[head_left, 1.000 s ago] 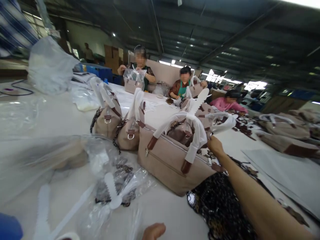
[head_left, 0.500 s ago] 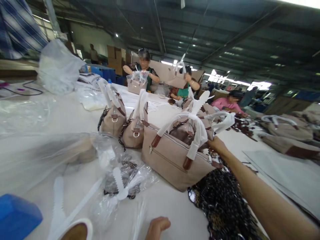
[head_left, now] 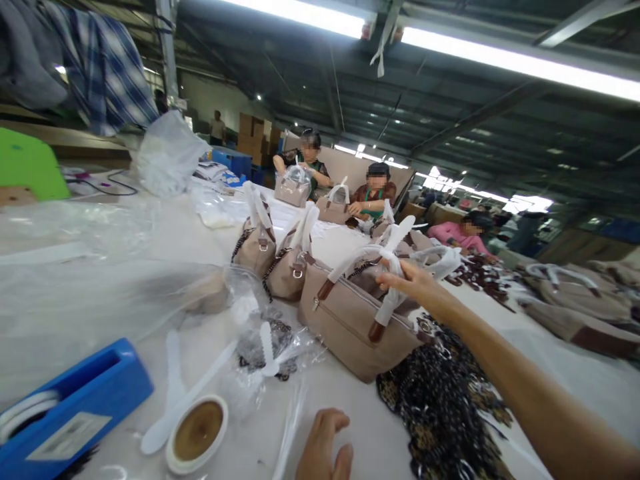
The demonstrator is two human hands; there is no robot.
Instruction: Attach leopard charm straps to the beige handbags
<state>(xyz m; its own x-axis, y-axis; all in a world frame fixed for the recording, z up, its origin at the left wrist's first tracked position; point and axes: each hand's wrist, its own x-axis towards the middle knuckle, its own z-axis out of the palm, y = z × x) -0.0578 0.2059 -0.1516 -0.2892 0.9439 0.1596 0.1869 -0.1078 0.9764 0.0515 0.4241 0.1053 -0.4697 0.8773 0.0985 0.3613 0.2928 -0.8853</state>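
A beige handbag [head_left: 350,320] with brown trim and a front zip stands upright on the table. Its handles are wrapped in white material. My right hand [head_left: 407,280] is at the near handle, fingers closed around the wrapping; part of the grip is hidden. My left hand [head_left: 325,447] is low in front of the bag, thumb and fingers apart, holding nothing. Beside the bag, on the right, lies a heap of black chains [head_left: 445,400]. To the left, a clear plastic bag [head_left: 265,357] has a dark chain and a white tie in or under it.
A blue tape dispenser [head_left: 90,407] and a tape roll [head_left: 197,430] sit front left. Large clear plastic sheeting [head_left: 100,313] covers the left side. More handbags [head_left: 287,267] stand behind, others [head_left: 580,300] lie at right. Co-workers [head_left: 373,193] handle bags across the table.
My right hand has moved from behind the handbag's right end up to its handle. My left hand shows more, its fingers spreading. The view has tilted up and shifted left.
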